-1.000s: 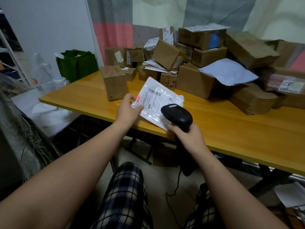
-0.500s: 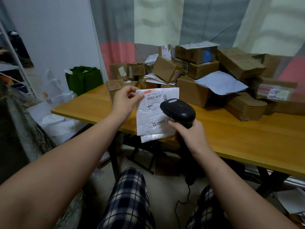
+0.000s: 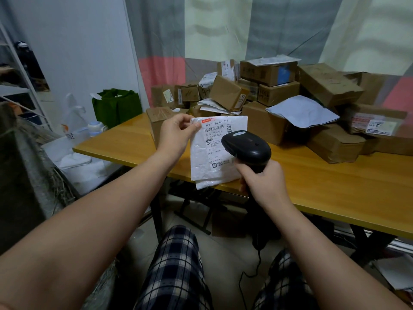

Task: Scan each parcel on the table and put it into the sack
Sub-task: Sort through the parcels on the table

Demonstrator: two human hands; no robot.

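With my left hand I am pinching the white parcel by its top corner, holding the label flat, while my right hand is gripping the scanner and lining it up squarely on the barcode.

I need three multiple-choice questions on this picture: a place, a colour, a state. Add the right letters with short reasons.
1. Where does the green bag stand?
A) on the person's lap
B) beyond the table's left end
C) on a chair
2. What colour is the scanner?
A) white
B) red
C) black
3. How does the left hand hold the white parcel?
A) pinches its top left corner
B) lies flat under it
C) does not touch it
1 B, seen past the table's left edge; 2 C, its head is black; 3 A, thumb and finger close there.
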